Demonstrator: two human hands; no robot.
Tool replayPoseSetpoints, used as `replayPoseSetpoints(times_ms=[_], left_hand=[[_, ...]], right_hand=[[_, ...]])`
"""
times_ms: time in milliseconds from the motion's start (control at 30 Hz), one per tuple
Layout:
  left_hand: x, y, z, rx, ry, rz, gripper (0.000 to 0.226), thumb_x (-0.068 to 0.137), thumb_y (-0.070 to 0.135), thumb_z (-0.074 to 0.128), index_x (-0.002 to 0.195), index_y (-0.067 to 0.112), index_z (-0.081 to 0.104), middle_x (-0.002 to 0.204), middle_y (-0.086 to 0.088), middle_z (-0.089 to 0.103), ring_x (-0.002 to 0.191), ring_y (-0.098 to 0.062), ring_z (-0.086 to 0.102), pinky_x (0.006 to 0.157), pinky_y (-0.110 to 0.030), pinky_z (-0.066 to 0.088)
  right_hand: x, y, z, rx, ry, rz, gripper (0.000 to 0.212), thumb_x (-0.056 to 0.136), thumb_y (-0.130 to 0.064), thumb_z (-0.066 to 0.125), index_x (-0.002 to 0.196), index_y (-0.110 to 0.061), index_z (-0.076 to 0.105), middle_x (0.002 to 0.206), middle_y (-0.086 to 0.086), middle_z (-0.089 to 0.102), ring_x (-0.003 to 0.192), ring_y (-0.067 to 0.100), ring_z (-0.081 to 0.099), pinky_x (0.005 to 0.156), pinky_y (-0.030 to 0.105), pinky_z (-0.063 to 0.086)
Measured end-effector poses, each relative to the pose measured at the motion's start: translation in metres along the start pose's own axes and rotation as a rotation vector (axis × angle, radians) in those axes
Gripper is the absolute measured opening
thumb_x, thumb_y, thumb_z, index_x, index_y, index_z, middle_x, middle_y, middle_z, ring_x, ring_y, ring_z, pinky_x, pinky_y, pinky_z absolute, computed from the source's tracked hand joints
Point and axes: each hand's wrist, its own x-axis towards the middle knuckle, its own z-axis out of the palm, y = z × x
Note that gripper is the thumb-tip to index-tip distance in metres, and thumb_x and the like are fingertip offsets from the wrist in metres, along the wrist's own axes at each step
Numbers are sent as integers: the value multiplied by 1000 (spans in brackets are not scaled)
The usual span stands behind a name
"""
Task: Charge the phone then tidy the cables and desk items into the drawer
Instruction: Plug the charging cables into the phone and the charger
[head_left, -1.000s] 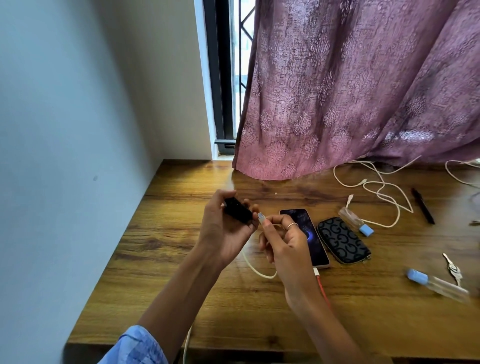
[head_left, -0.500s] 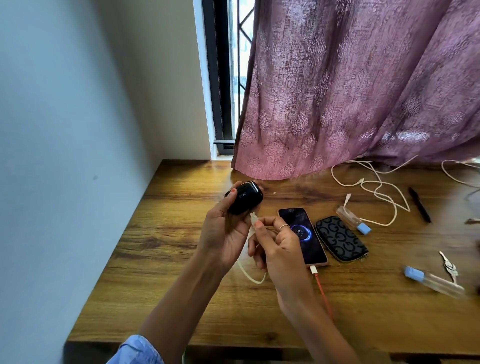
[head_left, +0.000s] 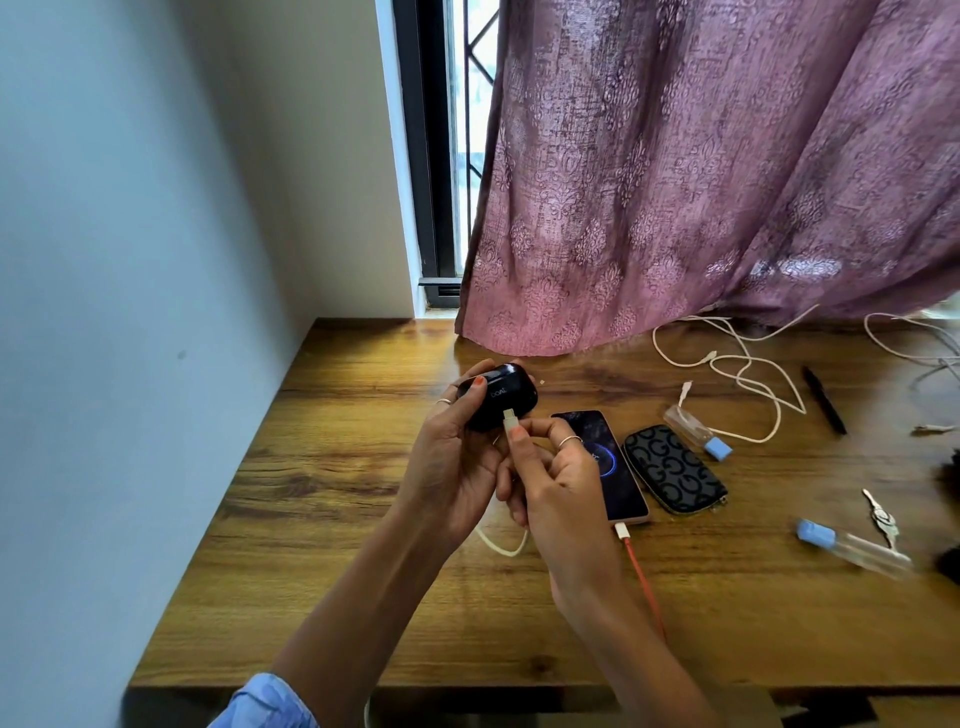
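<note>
Purple patterned curtain (head_left: 701, 171) hangs over the back of a wooden counter (head_left: 332, 467) set into a corner beside a pale wall and a narrow strip of window. Above the counter, the left hand (head_left: 447, 457) grips a glossy black earbud case (head_left: 501, 397), fingers curled round it. The right hand (head_left: 556, 483) pinches the white plug (head_left: 510, 417) of a cream cable (head_left: 501, 545) between thumb and forefinger, its tip touching the case; whether it is seated in a port I cannot tell. That cable loops down onto the wood below the hands. Just right of the hands the phone (head_left: 613, 467) lies flat with its screen lit, a red cable (head_left: 644, 577) plugged into its near end. Beside the phone lies a dark patterned pouch (head_left: 675, 470). Further right are a clear tube with a blue cap (head_left: 698, 434), a tangle of white cable (head_left: 748, 374), a black pen (head_left: 823, 397), keys (head_left: 880, 519) and a second blue-capped tube (head_left: 852, 548), which is blurred. A blue sleeve (head_left: 265, 701) shows at the bottom edge.
</note>
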Motion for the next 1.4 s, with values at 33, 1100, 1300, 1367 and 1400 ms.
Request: replayPoseSetpoints(times_ms=[33, 1100, 1300, 1367, 1400], left_hand=[[-1, 1, 1, 1, -2, -3, 27, 96, 23, 44, 121, 14, 52, 114, -25, 58, 61, -24, 48, 30, -23, 43], [13, 15, -25, 227, 177, -27, 21, 96, 13, 45, 117, 15, 51, 109, -22, 64, 86, -27, 63, 45, -25, 47], [35, 23, -62, 358, 193, -124, 28, 86, 9, 60, 114, 15, 58, 111, -16, 69, 98, -23, 68, 72, -25, 57], [40, 28, -72, 416, 145, -153, 42, 77, 7, 66, 117, 15, 57, 110, -13, 70, 102, -23, 67, 79, -25, 57], [42, 31, -75, 456, 119, -156, 46, 74, 6, 68, 117, 16, 57, 110, -11, 70, 103, -22, 67, 82, -24, 56]], right_hand=[[0, 1, 1, 0, 5, 1, 15, 97, -23, 49, 97, -9, 54, 57, 5, 50, 43, 8, 37, 41, 18, 31], [31, 18, 30, 35, 113, 277, 11, 97, -16, 50, 95, -8, 57, 52, -3, 46, 41, 2, 35, 42, 17, 27], [67, 39, 29, -137, 114, 314, 18, 98, -20, 49, 86, -10, 58, 53, -1, 50, 43, 6, 37, 42, 19, 26], [73, 41, 25, -169, 101, 336, 18, 97, -23, 50, 86, -12, 60, 56, -1, 53, 45, 6, 41, 44, 18, 30], [74, 40, 23, -178, 90, 340, 17, 97, -24, 51, 88, -12, 61, 59, -1, 55, 46, 5, 43, 45, 18, 33]])
